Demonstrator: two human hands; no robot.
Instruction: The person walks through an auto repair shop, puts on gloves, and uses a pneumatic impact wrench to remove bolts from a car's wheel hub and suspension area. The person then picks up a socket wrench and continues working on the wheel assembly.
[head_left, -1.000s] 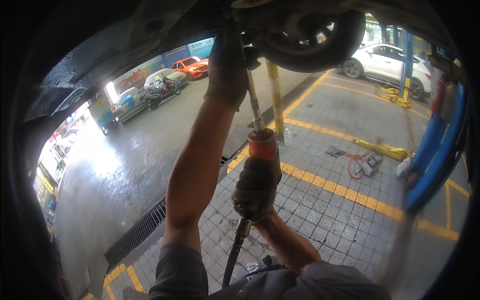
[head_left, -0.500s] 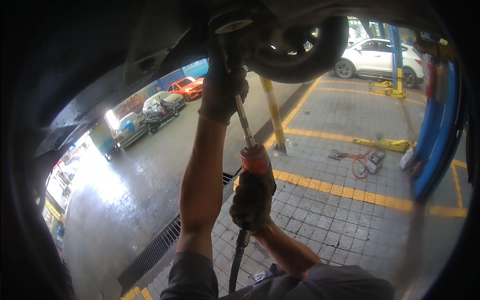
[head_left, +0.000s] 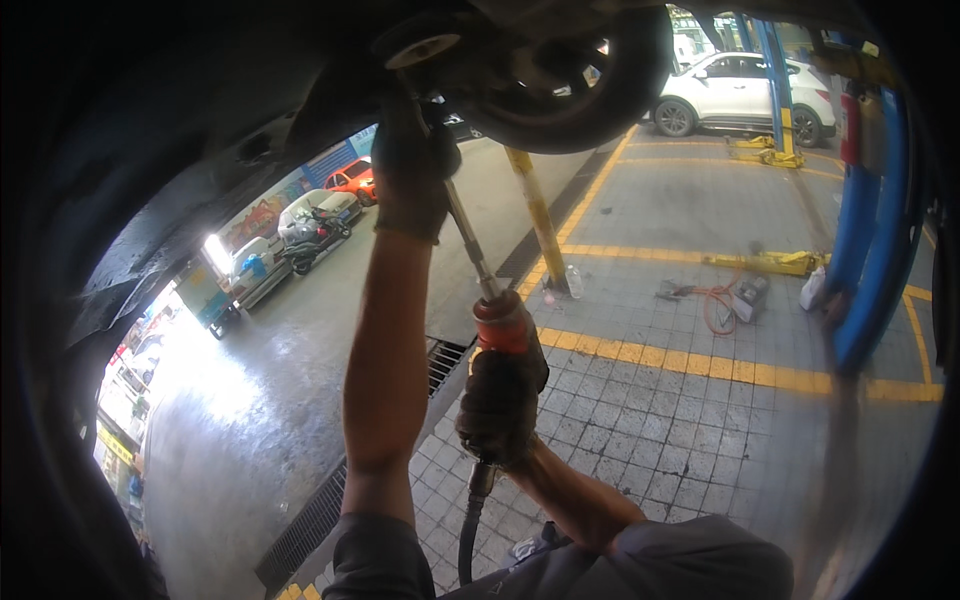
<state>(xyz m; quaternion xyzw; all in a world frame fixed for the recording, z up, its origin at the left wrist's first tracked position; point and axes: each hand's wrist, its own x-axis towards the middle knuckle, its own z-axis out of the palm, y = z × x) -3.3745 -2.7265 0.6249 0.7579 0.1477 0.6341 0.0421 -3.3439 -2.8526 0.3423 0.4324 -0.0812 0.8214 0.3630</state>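
Note:
My gloved right hand (head_left: pixel 500 400) is wrapped around the body of a red air wrench (head_left: pixel 503 328), held upright in front of me. An air hose (head_left: pixel 470 535) runs down from the wrench's lower end. A long metal extension bar (head_left: pixel 466 228) rises from its nose, tilted to the left. Higher up, my gloved left hand (head_left: pixel 412 170) is closed around that bar, just beneath the raised car's underside (head_left: pixel 235 160). Where the bar's top end meets the car is too dark to make out. Close by is a round part with a pale face (head_left: pixel 425 50).
A car wheel (head_left: pixel 580 100) hangs overhead, right of my left hand. A yellow post (head_left: pixel 538 220) and blue lift column (head_left: pixel 870 240) stand beyond. On the tiled floor lie a red cable (head_left: pixel 718 308), a grey box (head_left: pixel 749 296) and a plastic bottle (head_left: pixel 574 282). A drain grate (head_left: pixel 310 525) crosses below.
The view has shifted slightly. My left hand and the bar's upper part appear further left, with the bar leaning more. Both hands keep their holds.

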